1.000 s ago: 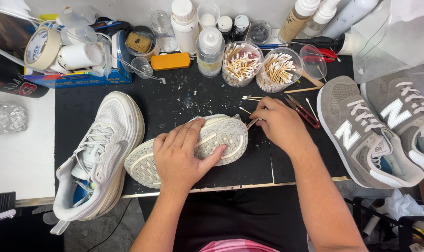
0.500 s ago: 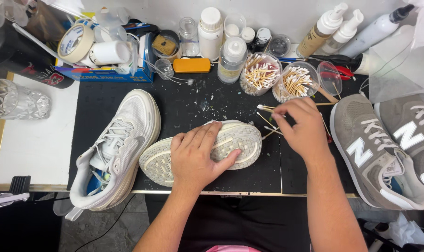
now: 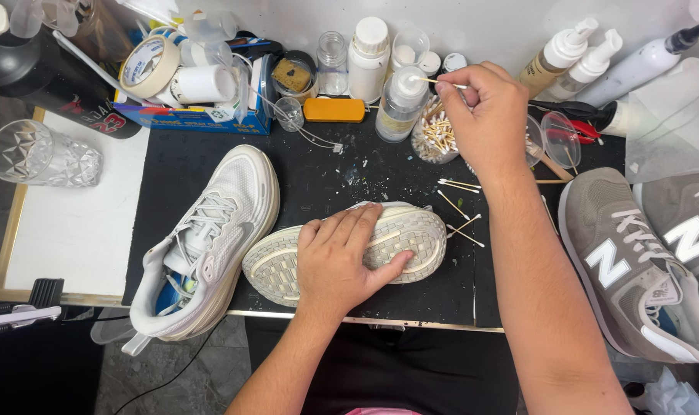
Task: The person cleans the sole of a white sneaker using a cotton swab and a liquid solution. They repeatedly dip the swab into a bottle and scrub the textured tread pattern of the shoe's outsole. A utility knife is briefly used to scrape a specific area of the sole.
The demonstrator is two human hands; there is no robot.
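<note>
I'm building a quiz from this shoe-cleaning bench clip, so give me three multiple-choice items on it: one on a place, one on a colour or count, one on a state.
1. Where does the left hand rest?
A. on the sole of the upturned white sneaker
B. on the crystal glass
C. on the tape roll

2. What colour are the two sneakers at the right edge?
A. black
B. grey with white marks
C. red

3. How is the cotton swab in the right hand held?
A. lying loose on the mat
B. pinched between fingertips, above the jar of swabs
C. pressed against the sole

Answers: 1 A, the palm lies flat on the ribbed sole. 2 B, grey uppers with white marks show. 3 B, the fingertips grip its stick over the jar.
</note>
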